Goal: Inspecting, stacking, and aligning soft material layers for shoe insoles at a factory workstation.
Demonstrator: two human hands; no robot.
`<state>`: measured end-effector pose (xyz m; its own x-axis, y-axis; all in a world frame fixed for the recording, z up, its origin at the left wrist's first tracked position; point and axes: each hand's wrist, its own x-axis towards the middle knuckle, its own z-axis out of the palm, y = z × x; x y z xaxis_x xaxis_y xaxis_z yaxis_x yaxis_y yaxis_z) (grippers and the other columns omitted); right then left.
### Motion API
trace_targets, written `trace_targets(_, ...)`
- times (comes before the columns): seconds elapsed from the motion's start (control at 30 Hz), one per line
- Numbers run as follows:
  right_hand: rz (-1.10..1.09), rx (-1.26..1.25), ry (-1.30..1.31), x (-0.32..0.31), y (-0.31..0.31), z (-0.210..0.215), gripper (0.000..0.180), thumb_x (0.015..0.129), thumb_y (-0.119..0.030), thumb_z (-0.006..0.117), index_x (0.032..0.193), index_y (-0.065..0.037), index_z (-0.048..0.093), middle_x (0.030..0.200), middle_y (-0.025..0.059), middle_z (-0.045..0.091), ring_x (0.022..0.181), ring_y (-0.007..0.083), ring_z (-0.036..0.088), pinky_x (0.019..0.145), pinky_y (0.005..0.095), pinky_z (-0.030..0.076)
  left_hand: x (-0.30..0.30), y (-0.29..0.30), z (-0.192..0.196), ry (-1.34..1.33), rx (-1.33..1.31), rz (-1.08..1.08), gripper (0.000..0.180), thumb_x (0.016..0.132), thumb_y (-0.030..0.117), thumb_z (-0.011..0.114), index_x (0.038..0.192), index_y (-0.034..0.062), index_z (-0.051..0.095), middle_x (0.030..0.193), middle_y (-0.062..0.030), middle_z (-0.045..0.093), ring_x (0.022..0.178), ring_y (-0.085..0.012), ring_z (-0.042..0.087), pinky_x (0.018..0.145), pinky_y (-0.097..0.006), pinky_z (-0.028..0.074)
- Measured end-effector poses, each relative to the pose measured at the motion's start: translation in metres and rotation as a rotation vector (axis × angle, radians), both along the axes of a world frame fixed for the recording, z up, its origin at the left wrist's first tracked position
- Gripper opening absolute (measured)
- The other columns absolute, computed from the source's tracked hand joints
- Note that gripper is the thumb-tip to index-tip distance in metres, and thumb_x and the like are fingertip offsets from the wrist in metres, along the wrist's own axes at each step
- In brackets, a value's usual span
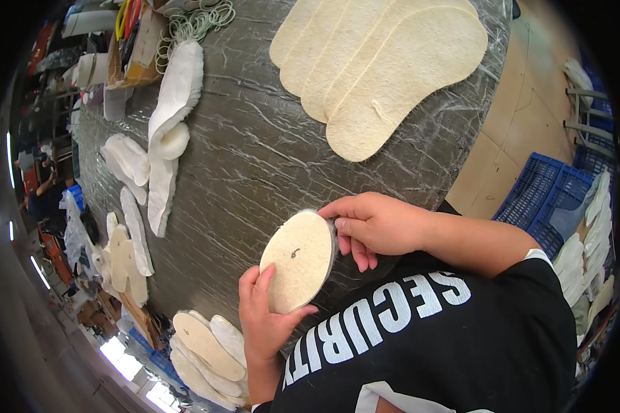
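A cream felt insole [297,272] with a small dark mark is tilted up in front of my chest, foreshortened to an oval. Greyish fluff shows along its far and right edges. My left hand [267,316] is closed around its lower left end, with the thumb at the bottom edge and fingers on the face. At the upper right edge, my right hand [375,226] pinches the rim between thumb and forefinger, its other fingers curled below. Whether the insole is one layer or several, I cannot tell.
Several cream insoles [386,82] lie fanned out at the table's far side. White fluffy pieces [176,96] and a cardboard box [143,51] with tools sit on the left. More insoles [203,344] are stacked at lower left. Blue crates [541,189] stand right of the plastic-covered table [234,151].
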<state>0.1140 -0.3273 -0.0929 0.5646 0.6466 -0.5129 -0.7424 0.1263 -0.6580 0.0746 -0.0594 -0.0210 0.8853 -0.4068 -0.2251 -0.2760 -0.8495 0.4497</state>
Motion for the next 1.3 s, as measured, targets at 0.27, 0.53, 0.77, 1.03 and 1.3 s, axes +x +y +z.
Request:
trace_targets(0.27, -0.002, 0.005, -0.008, 0.001, 0.0, -0.001, 0.04, 0.102, -0.008, 0.035, 0.139, 0.003, 0.043, 0.082, 0.0085, 0.058, 0.059, 0.0148, 0.063, 0.051, 0.0265, 0.054, 0.002, -0.005, -0.001, 0.006, 0.028, -0.025, 0.096, 0.049, 0.038, 0.092, 0.128, 0.003, 0.052, 0.123, -0.0179, 0.051, 0.107, -0.0354, 0.056, 0.087, -0.042, 0.049)
trace_targets(0.53, -0.005, 0.001, -0.026, 0.002, 0.0, -0.002, 0.039, 0.101, -0.007, 0.034, 0.138, 0.003, 0.044, 0.081, 0.0087, 0.058, 0.058, 0.0146, 0.063, 0.051, 0.0265, 0.053, 0.001, -0.008, -0.003, 0.051, 0.063, 0.019, 0.097, 0.047, 0.037, 0.092, 0.129, 0.0018, 0.052, 0.126, -0.0176, 0.049, 0.112, -0.0365, 0.053, 0.095, -0.043, 0.045)
trace_targets(0.77, -0.025, 0.011, -0.019, 0.002, -0.001, -0.002, 0.041, 0.098, -0.006, 0.035, 0.136, 0.006, 0.045, 0.082, 0.0098, 0.058, 0.06, 0.0168, 0.064, 0.053, 0.0287, 0.054, 0.0, -0.015, -0.006, 0.076, 0.101, 0.049, 0.099, 0.046, 0.034, 0.093, 0.13, 0.0033, 0.051, 0.126, -0.0176, 0.048, 0.113, -0.037, 0.052, 0.095, -0.043, 0.045)
trace_targets(1.03, -0.08, -0.017, -0.01, -0.005, 0.003, -0.001, 0.047, 0.096, -0.008, 0.051, 0.14, 0.002, 0.039, 0.085, 0.0093, 0.059, 0.062, 0.015, 0.063, 0.055, 0.0276, 0.052, 0.0, -0.012, -0.011, 0.04, 0.118, 0.001, 0.095, 0.052, 0.034, 0.091, 0.131, 0.0042, 0.049, 0.126, -0.0192, 0.048, 0.106, -0.0377, 0.057, 0.085, -0.044, 0.05)
trace_targets(1.3, 0.039, -0.511, -1.329, 0.007, 0.025, 0.01, 0.101, 0.054, -0.031, 0.088, 0.143, -0.015, 0.043, 0.133, 0.0135, 0.05, 0.126, 0.0312, 0.045, 0.106, 0.0525, 0.031, -0.002, -0.015, -0.008, 0.076, 0.166, 0.018, 0.096, 0.055, 0.048, 0.085, 0.133, 0.0043, 0.049, 0.126, -0.02, 0.047, 0.11, -0.0389, 0.054, 0.085, -0.044, 0.05)
